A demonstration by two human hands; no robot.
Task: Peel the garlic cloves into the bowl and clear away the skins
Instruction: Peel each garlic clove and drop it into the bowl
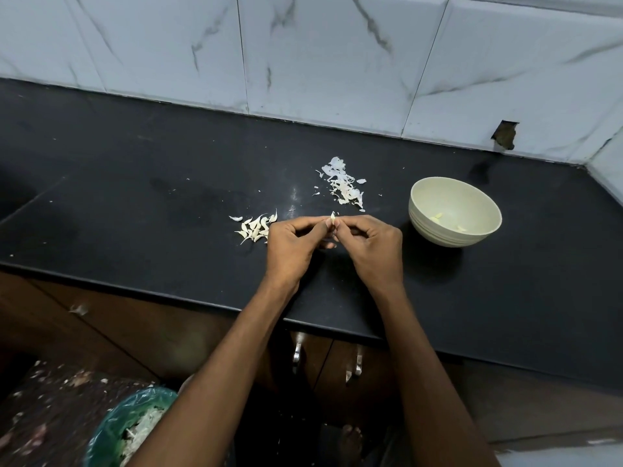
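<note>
1. Both hands meet over the near middle of the black counter [135,183], fingertips together.
2. The left hand [291,246] and right hand [372,246] each pinch the same small garlic clove [333,218], whose pale tip sticks up between the thumbs.
3. The other fingers of both hands are curled under; the clove is held above the counter, not resting on it.
4. A heap of unpeeled cloves [256,228] lies on the counter just left of the left hand, touching its edge in the view.
5. A scatter of white skins [342,183] lies farther back, between the hands and the bowl.
6. The bowl [455,210], pale and ribbed on the outside, stands upright to the right of the hands, apart from them. A few peeled cloves lie at its bottom.
7. Below the counter, at near left, a bin [131,429] with a green liner holds more skins.
8. A marbled tile wall [303,52] runs along the far edge of the counter.
</note>
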